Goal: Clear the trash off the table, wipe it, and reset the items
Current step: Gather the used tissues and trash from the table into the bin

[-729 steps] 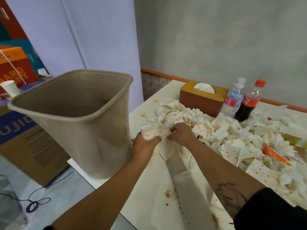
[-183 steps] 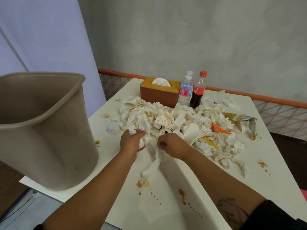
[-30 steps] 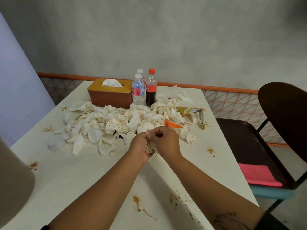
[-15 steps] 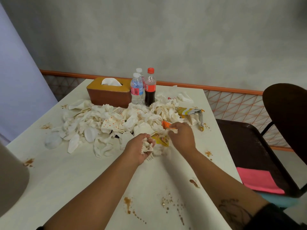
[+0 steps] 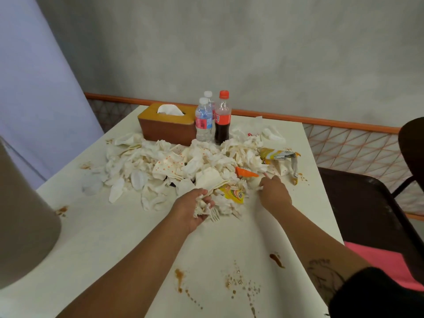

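A heap of crumpled white napkins (image 5: 174, 164) with snack wrappers covers the middle of the white table (image 5: 110, 237). My left hand (image 5: 192, 207) grips a wad of napkins (image 5: 203, 206) and a white plastic fork at the heap's near edge. My right hand (image 5: 274, 193) reaches into the heap's right side, fingers curled on a crumpled napkin (image 5: 254, 183). A yellow wrapper (image 5: 234, 193) lies between my hands and an orange wrapper (image 5: 245, 172) just beyond. The beige trash bin (image 5: 25, 226) stands at the left edge.
A brown tissue box (image 5: 167, 125), two water bottles (image 5: 203, 123) and a cola bottle (image 5: 222, 118) stand at the far side. Another yellow wrapper (image 5: 278, 154) lies far right. Brown sauce stains (image 5: 276, 260) dot the near table. A dark chair (image 5: 371, 214) stands right.
My hands have moved apart: the right one has gone right into the heap's edge while the left keeps its wad. The view has tilted slightly.
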